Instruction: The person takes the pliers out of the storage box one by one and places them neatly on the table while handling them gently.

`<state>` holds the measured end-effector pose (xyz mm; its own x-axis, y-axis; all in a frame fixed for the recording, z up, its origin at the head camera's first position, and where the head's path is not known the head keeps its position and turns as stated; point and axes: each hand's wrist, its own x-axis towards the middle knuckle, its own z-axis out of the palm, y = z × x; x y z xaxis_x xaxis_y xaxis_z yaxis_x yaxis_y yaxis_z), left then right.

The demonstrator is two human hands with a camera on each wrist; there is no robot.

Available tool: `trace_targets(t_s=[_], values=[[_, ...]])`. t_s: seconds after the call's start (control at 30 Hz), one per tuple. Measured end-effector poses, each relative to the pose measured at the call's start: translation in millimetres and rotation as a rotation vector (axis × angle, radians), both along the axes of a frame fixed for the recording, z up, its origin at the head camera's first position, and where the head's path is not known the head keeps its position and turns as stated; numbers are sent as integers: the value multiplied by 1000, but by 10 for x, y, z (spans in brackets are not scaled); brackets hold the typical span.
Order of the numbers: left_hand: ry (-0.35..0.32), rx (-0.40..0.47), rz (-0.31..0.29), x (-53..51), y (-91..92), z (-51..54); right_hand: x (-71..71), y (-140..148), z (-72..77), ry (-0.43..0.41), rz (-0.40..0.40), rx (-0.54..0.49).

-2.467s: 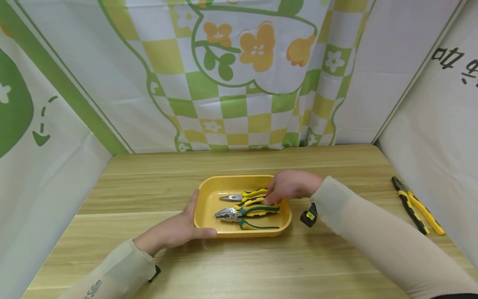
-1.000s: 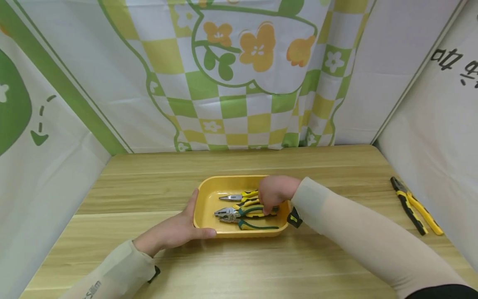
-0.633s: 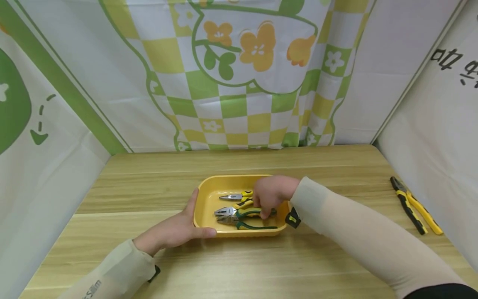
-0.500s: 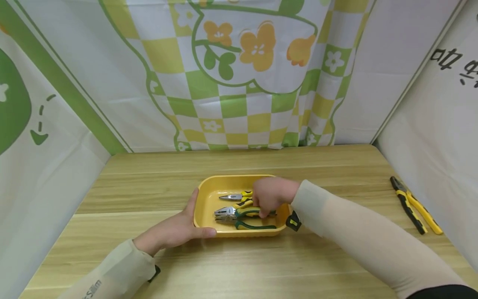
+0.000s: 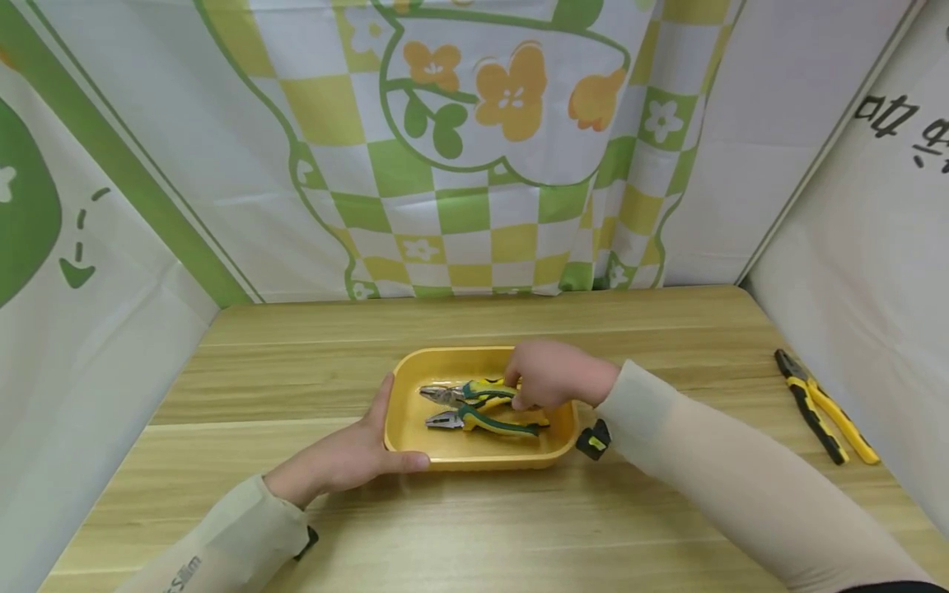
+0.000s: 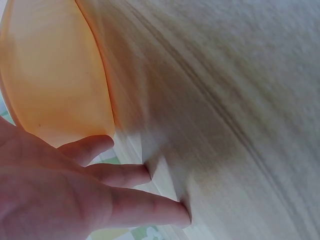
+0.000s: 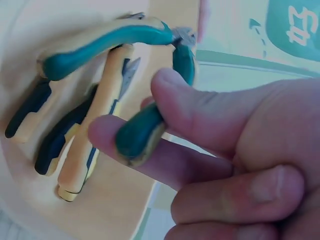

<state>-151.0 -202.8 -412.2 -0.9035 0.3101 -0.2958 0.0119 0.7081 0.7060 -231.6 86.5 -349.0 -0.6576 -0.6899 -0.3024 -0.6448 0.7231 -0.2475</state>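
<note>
One table [image 5: 296,371] bears one yellow tray [image 5: 482,464]. Three pliers are in it, as best the overlapping handles let one count: one green-handled pair [image 5: 480,389] and two black-and-yellow pairs [image 7: 90,122]. One loose pair [image 5: 817,422] makes four, at right. There are two hands: one left hand [image 5: 352,458], one right hand [image 5: 559,375].

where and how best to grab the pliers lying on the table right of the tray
Likely by both handles, around their middle, coming from above on the near side. The pliers lie flat on the table, head to the back, handles spread toward the front, so the right hand could wrap both once free of the green-handled pair.
</note>
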Motion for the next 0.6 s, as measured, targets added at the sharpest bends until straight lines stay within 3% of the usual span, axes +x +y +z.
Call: trace_targets(t_s=[0.13,0.4,0.6], values=[[3,6,-3,0,-3,-4,-22,100,31,24,-62,-63],[-7,-7,3,3,4,0,-43,323,168,-7,-175,-194],[-12,-9,8,-14,5,-14,-25,573,192,-25,-240,-290]])
